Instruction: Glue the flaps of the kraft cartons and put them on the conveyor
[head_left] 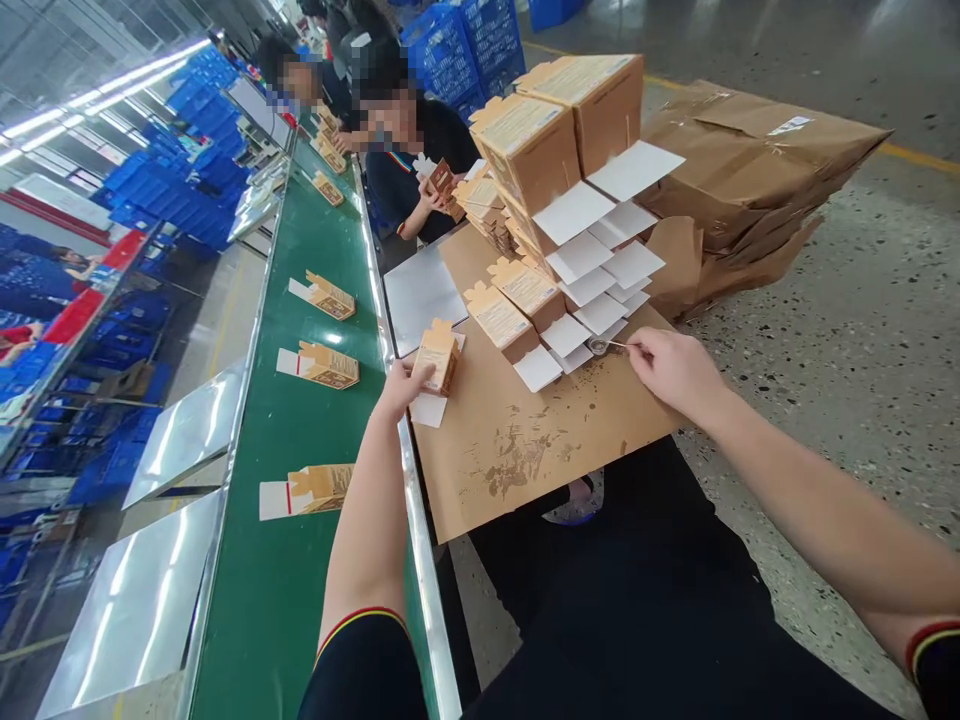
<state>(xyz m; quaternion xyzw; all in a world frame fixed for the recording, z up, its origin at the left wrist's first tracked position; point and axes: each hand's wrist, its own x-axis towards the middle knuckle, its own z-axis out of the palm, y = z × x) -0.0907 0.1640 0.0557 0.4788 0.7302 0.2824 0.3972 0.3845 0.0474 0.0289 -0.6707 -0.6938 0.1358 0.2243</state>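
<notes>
My left hand [406, 386] grips a small brown cardboard box [436, 358] by its near side. White flaps stick out from the box, which is over the left part of the brown board [480, 470]. On the right, the fingers of my right hand [671, 370] pinch a thin stick [618, 345]. The stick's far end reaches a small round metal dish [598, 345] beside the stacked boxes. Those brown boxes [525, 290] are piled on the board with white flaps hanging toward me. What the dish contains is too small to make out.
A green conveyor belt [300, 430] runs along my left, carrying several boxes with raised flaps [330, 365]. Across the board, a co-worker [420, 140] holds another box. Wrapped brown bundles [750, 180] lie at the right. A metal sheet [425, 298] edges the belt.
</notes>
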